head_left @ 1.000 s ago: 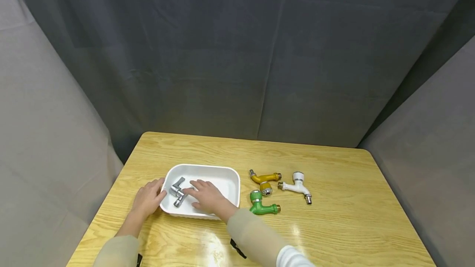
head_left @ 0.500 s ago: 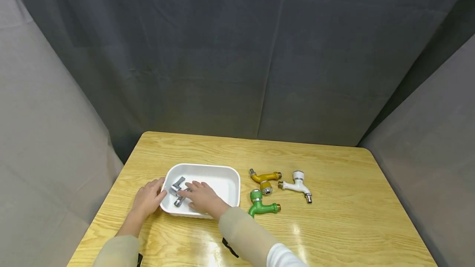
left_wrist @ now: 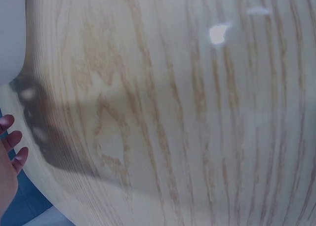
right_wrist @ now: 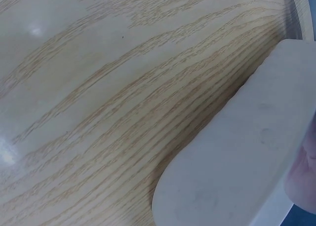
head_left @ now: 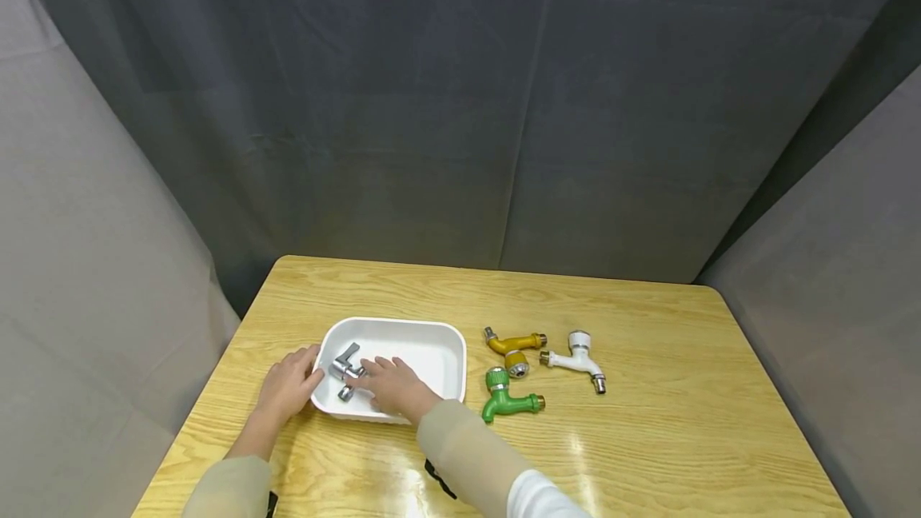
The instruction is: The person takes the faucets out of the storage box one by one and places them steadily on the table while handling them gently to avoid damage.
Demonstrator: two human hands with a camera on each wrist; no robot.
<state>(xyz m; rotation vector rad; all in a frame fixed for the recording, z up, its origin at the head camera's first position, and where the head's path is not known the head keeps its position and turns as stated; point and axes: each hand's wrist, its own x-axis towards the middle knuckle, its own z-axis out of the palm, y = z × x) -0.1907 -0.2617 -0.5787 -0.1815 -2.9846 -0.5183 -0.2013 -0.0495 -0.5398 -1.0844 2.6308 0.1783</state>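
Note:
In the head view a white plastic tray (head_left: pixel 424 328) sits on the left half of the table, with a chrome tap (head_left: pixel 344 368) lying at its left end. My left hand (head_left: pixel 286 384) rests against the tray's left side, its thumb at the rim. My right hand (head_left: pixel 394 388) reaches into the tray palm down, with spread, fairly straight fingers touching the tap. That hand covers part of the tap. The left wrist view catches only some fingertips (left_wrist: pixel 15 137) below the tray's corner. In the right wrist view the tray's outer wall (right_wrist: pixel 237 147) hides most of the hand.
Right of the tray lie a yellow tap (head_left: pixel 514 344), a green tap (head_left: pixel 507 400) and a white tap (head_left: pixel 578 360) on the wooden table (head_left: pixel 647 438). A dark curtain (head_left: pixel 432 102) hangs behind the table, with pale cloth on both sides.
My right hand has shifted slightly left and come over the chrome tap's near parts. The left hand, the tray and the other taps have stayed in place.

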